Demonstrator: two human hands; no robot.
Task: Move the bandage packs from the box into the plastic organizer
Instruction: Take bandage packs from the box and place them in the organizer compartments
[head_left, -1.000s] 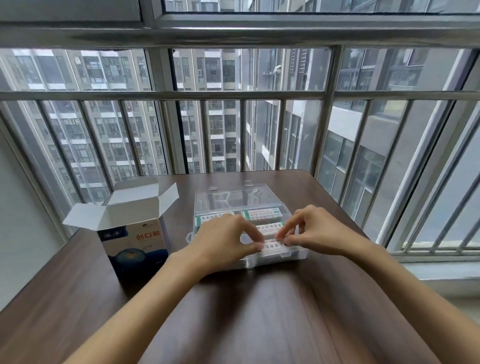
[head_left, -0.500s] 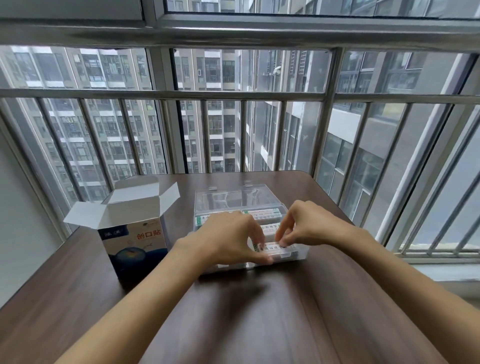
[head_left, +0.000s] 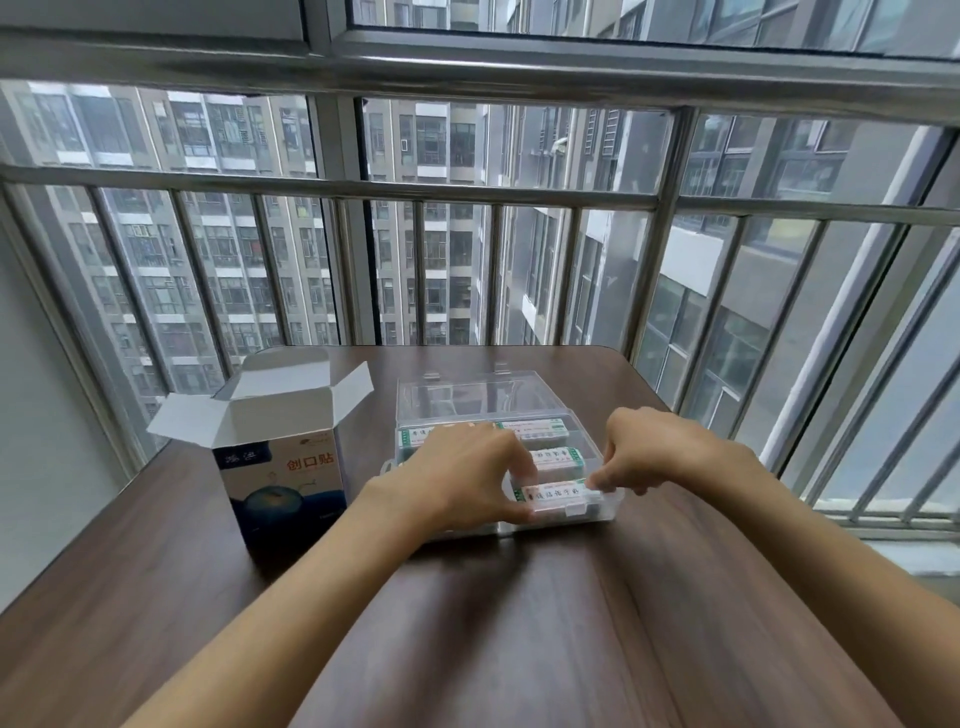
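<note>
Bandage packs lie in the clear plastic organizer (head_left: 597, 512), which sits on the brown tabletop (head_left: 467, 623). Far to the left of both grips stands the cardboard box (head_left: 283, 483). Its white flaps are open at the top, and what is inside cannot be seen. Next comes the left hand (head_left: 462, 475). It rests over the left part of the organizer, with its fingers curled, and its grip pinches the left end of the nearest pack (head_left: 553, 493). Just behind this grip lies a second pack (head_left: 558, 457), and behind that a third one (head_left: 535, 428) near the back wall. The clear lid (head_left: 467, 397) stands open at the back. On the right, the right hand (head_left: 660, 452) has its fingers curled down, and its grip pinches the right end of the same nearest pack. Past the tabletop is a window with metal bars (head_left: 493, 280).
</note>
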